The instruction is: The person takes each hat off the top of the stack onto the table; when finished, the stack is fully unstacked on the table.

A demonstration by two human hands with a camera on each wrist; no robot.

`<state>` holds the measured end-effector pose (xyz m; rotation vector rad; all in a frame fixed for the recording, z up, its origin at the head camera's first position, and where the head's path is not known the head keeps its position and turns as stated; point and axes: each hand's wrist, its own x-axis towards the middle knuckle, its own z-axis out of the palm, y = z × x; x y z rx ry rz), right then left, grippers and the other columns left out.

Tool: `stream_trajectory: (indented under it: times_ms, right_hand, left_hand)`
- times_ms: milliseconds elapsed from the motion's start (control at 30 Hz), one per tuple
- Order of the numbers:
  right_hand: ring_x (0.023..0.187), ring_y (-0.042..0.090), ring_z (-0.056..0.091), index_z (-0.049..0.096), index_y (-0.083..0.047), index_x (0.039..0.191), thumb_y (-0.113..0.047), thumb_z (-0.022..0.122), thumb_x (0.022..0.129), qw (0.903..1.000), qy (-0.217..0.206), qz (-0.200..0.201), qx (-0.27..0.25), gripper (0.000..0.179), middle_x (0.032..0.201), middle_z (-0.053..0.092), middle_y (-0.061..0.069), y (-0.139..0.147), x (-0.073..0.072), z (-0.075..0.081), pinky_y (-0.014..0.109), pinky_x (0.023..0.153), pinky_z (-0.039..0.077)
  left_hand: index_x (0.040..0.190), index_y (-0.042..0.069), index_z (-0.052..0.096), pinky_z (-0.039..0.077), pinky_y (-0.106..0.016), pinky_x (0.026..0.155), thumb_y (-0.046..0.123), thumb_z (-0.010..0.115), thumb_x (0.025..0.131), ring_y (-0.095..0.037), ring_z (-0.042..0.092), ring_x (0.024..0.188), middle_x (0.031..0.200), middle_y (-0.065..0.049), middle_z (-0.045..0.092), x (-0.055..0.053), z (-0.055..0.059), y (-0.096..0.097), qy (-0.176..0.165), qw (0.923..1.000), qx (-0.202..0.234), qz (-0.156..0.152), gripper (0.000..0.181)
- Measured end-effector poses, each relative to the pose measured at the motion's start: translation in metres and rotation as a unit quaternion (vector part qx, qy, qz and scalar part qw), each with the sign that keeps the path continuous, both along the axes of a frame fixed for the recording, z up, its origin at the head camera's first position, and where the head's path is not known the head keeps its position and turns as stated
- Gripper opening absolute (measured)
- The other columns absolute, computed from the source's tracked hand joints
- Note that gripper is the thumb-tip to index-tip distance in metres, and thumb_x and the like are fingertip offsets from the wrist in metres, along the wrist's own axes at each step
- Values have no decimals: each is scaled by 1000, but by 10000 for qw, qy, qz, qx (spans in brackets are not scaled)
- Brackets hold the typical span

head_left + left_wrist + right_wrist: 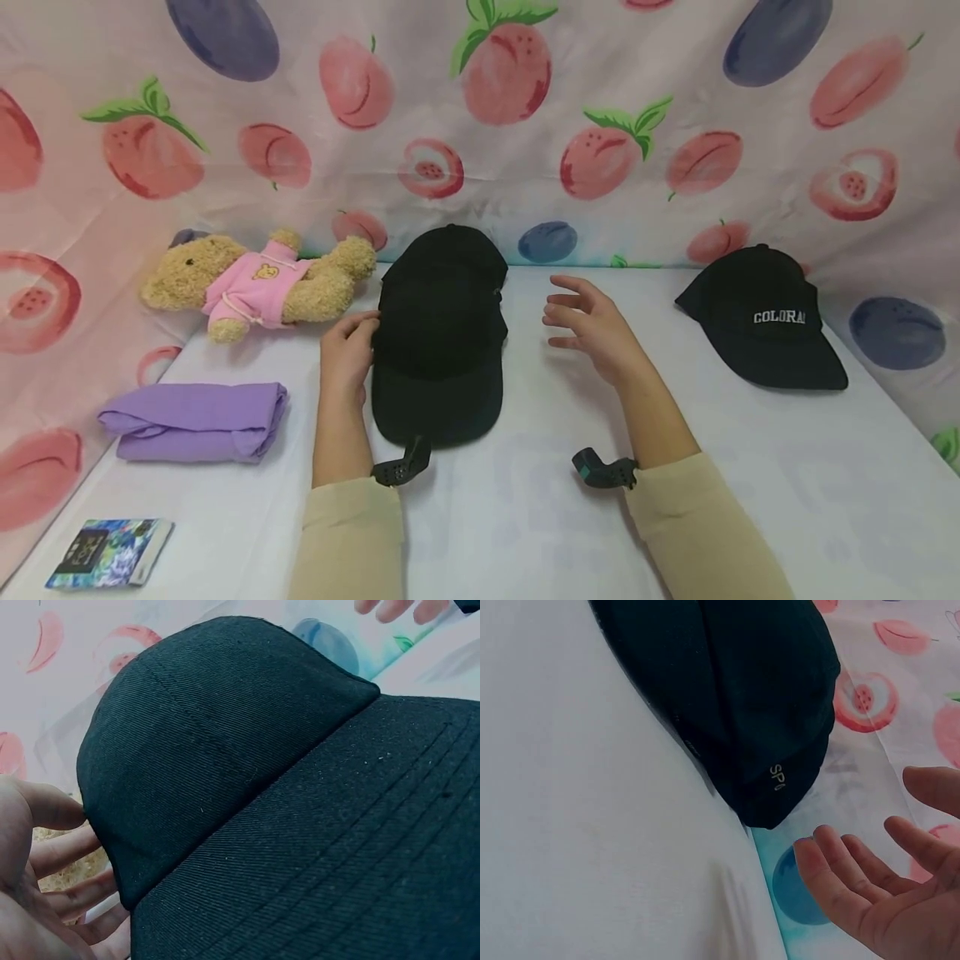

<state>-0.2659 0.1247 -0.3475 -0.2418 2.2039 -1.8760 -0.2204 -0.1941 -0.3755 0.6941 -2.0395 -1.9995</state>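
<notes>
A black cap [438, 333] lies in the middle of the table, its brim toward me. Its right outline is stepped, and a part with pale letters shows at its far end in the right wrist view; whether a second cap lies under it I cannot tell. My left hand [348, 354] grips the cap's left edge; in the left wrist view the thumb [56, 806] meets the crown while the other fingers go partly behind it. To the right of the cap, apart from it, my right hand [592, 329] hovers with fingers spread and nothing in it.
Another black cap [765, 325] with white lettering sits at the right. Along the left are a teddy bear [258, 283] in a pink top, a folded purple cloth [195, 421] and a small blue patterned box [112, 552]. A fruit-print curtain [517, 192] borders the white table [517, 517].
</notes>
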Motion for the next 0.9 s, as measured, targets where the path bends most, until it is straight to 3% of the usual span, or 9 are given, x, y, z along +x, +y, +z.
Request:
stream_trajectory:
  times_ms: [200, 467, 900]
  right_hand:
    - [135, 41, 56, 37, -15, 159, -20, 59, 105, 9998, -85, 81, 142, 59, 155, 43, 24, -6, 1, -8, 53, 104, 53]
    - [135, 45, 54, 39, -14, 158, -18, 59, 104, 9989, -401, 138, -190, 58, 156, 43, 24, -14, -1, -11, 52, 103, 54]
    - [133, 43, 57, 39, -14, 158, -14, 61, 103, 9976, -594, 332, -162, 59, 155, 43, 24, -23, 1, -21, 48, 99, 57]
  left_hand:
    - [132, 5, 69, 43, -30, 92, 18, 53, 103, -21, 53, 116, 140, -11, 59, 2, -2, 1, -19, 10000, -62, -9, 36]
    - [133, 6, 68, 42, -33, 97, 20, 53, 104, -23, 52, 125, 145, -11, 58, 2, 2, -2, -18, 10000, -61, -53, 36]
    - [136, 4, 66, 49, -30, 88, 19, 54, 102, -18, 57, 105, 134, -12, 60, 3, 4, -3, -218, 9997, 95, -20, 39]
